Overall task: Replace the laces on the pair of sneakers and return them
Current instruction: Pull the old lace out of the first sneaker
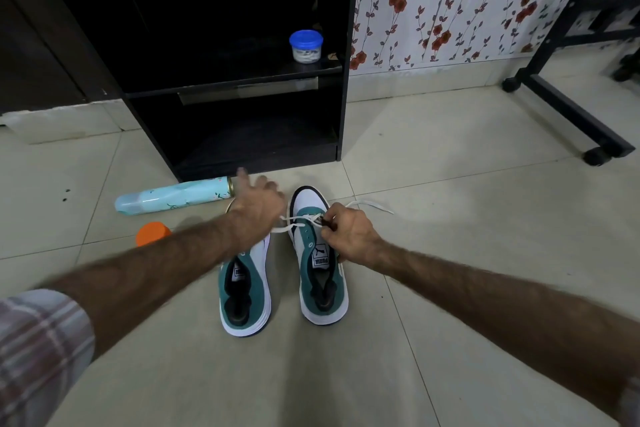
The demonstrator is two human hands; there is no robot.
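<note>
Two white and teal sneakers stand side by side on the floor, toes pointing away from me. A white lace [367, 206] runs through the front eyelets of the right sneaker [320, 282], one end trailing to the right on the tiles. My right hand [346, 236] pinches this lace over the shoe's tongue. My left hand [258, 210] hovers over the toe of the left sneaker [246, 302], hiding it; its fingers are loosely spread and slightly blurred. The lace's other end passes under that hand, and I cannot tell if the hand holds it.
A pale blue spray can [173, 199] lies on the tiles left of the shoes, with an orange cap [152, 232] near it. A black open cabinet [235, 80] stands just ahead, a blue-lidded jar [305, 46] on its shelf. A black wheeled frame [568, 104] stands at right.
</note>
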